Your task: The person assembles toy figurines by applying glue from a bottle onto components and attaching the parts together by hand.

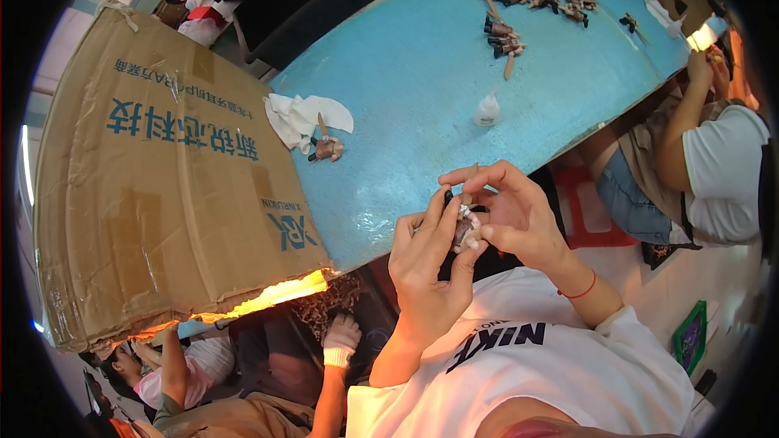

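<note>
Close to my chest, at the near edge of the blue table (406,113), both hands hold one small figurine (466,233). It has a brown and white body with a black part and a thin wooden stick at its upper end. My left hand (426,264) pinches it from the left, fingers along its side. My right hand (523,219) grips it from the right, thumb on the body and fingertips up by the stick. The fingers hide much of the figurine. A similar figurine on a stick (327,148) lies beside a crumpled white cloth (304,119).
A small white bottle (488,111) stands mid-table. Several figurines on sticks (503,32) lie in a group at the far side. A large cardboard sheet (174,186) walls off the left. A co-worker's gloved hand (342,337) is at lower left; another person (722,170) sits at right near a red stool (591,215).
</note>
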Motion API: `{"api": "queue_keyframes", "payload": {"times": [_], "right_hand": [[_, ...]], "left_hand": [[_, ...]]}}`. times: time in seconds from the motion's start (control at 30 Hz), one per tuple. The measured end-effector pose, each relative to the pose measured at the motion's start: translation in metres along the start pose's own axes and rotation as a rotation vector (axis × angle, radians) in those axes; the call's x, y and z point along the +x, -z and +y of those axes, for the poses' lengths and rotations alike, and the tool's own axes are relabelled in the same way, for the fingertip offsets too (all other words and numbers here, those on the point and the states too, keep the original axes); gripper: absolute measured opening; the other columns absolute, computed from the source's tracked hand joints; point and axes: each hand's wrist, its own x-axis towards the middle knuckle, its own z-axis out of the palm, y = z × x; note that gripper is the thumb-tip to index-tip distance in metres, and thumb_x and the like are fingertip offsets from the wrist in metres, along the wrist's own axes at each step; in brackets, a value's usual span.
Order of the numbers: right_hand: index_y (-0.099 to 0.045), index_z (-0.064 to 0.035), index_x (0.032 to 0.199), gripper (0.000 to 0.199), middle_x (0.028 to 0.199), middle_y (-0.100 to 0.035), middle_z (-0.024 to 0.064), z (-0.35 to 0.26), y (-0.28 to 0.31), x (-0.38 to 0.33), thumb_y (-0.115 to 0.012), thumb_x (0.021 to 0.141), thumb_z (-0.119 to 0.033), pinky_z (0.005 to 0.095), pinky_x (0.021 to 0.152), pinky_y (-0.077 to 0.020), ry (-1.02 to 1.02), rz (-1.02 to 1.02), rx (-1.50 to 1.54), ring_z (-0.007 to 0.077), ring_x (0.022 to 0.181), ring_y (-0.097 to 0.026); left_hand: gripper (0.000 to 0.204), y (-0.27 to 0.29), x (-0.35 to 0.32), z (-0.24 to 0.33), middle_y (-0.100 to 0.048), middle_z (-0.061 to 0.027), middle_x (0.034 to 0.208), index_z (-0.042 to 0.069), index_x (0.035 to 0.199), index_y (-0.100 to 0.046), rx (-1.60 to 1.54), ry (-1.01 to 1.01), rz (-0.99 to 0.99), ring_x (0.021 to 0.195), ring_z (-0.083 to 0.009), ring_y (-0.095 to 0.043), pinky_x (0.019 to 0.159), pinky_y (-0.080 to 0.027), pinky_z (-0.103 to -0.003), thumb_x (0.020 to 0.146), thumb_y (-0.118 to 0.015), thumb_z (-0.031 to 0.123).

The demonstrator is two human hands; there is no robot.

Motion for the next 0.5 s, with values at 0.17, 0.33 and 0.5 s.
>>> {"api": "queue_keyframes", "payload": {"times": [0.17, 0.33, 0.5], "right_hand": [[-0.045, 0.0001, 0.108, 0.036, 0.123, -0.045, 0.0164, 0.002, 0.002, 0.001, -0.056, 0.074, 0.004, 0.0314, 0.087, -0.0462, 0.013, 0.015, 0.029, 0.015, 0.098, -0.047], [-0.043, -0.0017, 0.111, 0.039, 0.121, -0.047, 0.0177, 0.007, 0.004, 0.002, -0.058, 0.075, 0.002, 0.0308, 0.086, -0.0443, 0.049, 0.004, 0.057, 0.0138, 0.096, -0.048], [-0.039, -0.0031, 0.114, 0.042, 0.122, -0.046, 0.0188, 0.008, 0.008, -0.001, -0.058, 0.077, 0.001, 0.0317, 0.086, -0.0453, 0.105, 0.013, 0.122, 0.0155, 0.097, -0.048]], "left_hand": [[0.043, -0.002, 0.003, 0.002, -0.061, -0.0192, 0.111, -0.004, 0.11, -0.06, 0.013, 0.009, 0.002, 0.078, -0.0236, -0.054, 0.068, -0.046, -0.029, 0.069, -0.068, 0.002], [0.044, 0.0, 0.006, 0.01, -0.06, -0.0202, 0.11, -0.005, 0.109, -0.06, 0.076, -0.007, -0.007, 0.076, -0.0256, -0.054, 0.067, -0.046, -0.03, 0.065, -0.068, 0.0], [0.045, -0.004, 0.012, 0.016, -0.061, -0.0209, 0.109, -0.006, 0.107, -0.06, 0.117, -0.071, -0.022, 0.075, -0.0277, -0.054, 0.067, -0.046, -0.032, 0.062, -0.068, -0.002]]}}
